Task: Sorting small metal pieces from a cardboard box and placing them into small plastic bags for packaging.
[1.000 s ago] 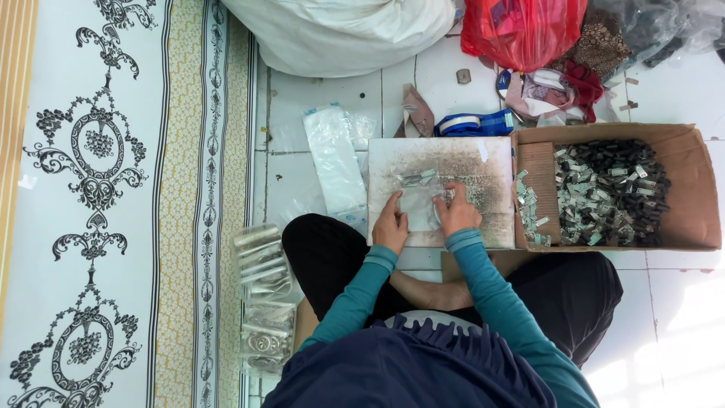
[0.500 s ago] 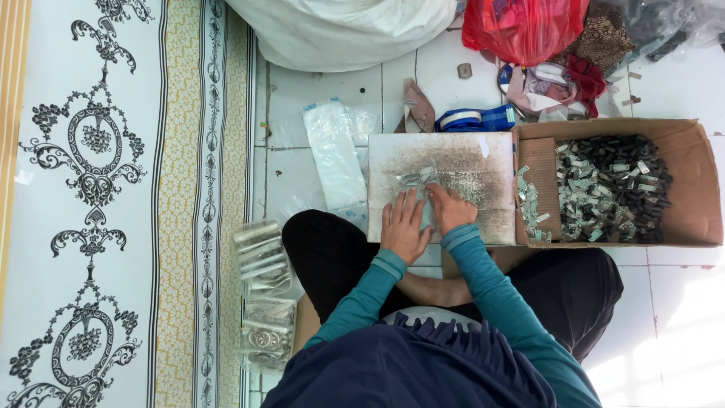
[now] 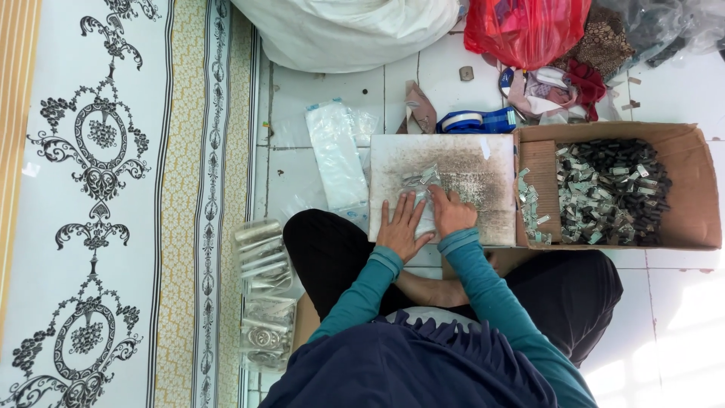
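Pressing a crinkly clear plastic packet [image 3: 420, 189] onto a scuffed square white board [image 3: 483, 170] on the white-tiled floor [image 3: 302, 162]: left hand [image 3: 402, 227] fingers spread flat, right hand [image 3: 451, 212] fingers curled together.

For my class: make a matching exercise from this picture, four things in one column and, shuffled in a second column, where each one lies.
1. cardboard box
2. red plastic bag
3. small clear packet
4. stack of filled packets

a. top edge, beyond the board
b. on the board, under both hands
c. right of the board
d. on the floor beside the person's left knee

Pairs: 1-c, 2-a, 3-b, 4-d
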